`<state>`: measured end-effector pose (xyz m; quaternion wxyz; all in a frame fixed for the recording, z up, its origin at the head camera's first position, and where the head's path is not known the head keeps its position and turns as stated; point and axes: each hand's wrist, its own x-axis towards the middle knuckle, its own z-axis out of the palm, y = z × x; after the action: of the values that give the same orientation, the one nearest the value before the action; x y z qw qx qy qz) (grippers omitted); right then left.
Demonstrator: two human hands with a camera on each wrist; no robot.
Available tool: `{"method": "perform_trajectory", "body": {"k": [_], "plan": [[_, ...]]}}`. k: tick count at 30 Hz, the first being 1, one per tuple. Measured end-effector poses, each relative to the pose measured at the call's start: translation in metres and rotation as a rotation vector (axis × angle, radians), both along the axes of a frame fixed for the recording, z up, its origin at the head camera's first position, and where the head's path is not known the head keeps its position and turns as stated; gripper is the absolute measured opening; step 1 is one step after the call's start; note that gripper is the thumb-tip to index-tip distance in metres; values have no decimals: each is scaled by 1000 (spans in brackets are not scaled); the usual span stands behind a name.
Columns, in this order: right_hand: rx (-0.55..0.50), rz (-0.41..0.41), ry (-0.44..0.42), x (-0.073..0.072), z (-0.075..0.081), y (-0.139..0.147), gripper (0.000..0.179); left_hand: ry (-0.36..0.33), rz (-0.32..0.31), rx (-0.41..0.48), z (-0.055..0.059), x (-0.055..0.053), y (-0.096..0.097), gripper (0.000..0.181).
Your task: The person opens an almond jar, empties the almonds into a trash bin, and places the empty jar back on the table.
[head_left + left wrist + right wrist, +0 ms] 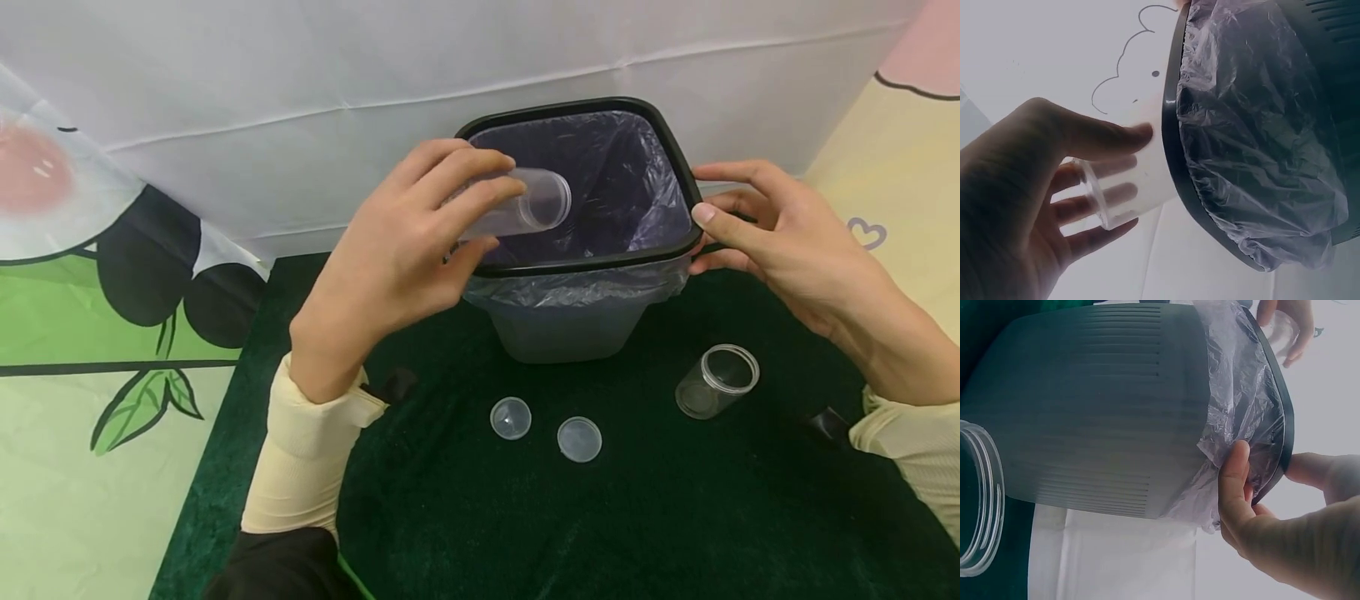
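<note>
My left hand [401, 242] holds a clear plastic jar [543, 200] between thumb and fingers, tipped on its side over the mouth of a trash bin [570, 329]. The left wrist view shows the thumb on one side of the jar [1125, 197] and fingers on the other. My right hand [806, 242] pinches the black rim [678, 167] of the bin at its right side, thumb on top and fingers below. In the right wrist view, those fingers [1235, 481] press on the crinkled bag [1235, 369] that hangs over the edge. Whether the jar contains anything I cannot tell.
Two small clear round lids [511, 418] [580, 439] lie on the dark green cloth [465, 525] before the bin. To their right stands another clear jar [716, 383] without a lid. A white sheet [300, 108] hangs behind the bin; printed cloth [67, 467] covers the left side.
</note>
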<state>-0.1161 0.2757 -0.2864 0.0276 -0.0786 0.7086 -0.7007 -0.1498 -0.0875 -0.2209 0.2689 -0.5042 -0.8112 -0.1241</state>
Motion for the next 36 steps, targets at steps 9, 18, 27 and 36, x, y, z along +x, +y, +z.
{"method": "perform_trajectory", "body": {"k": [9, 18, 27, 36], "plan": [[-9, 1, -1, 1, 0, 0, 51, 7, 72, 186, 0, -2, 1, 45], [-27, 7, 2, 2, 0, 0, 51, -54, 210, 491, -4, -4, 8, 39], [14, -2, -4, 2, 1, -1, 51, -321, 443, 586, -3, 5, 14, 39], [-5, -5, -2, 3, 2, -2, 51, -286, 362, 669, 1, 7, 10, 33]]}}
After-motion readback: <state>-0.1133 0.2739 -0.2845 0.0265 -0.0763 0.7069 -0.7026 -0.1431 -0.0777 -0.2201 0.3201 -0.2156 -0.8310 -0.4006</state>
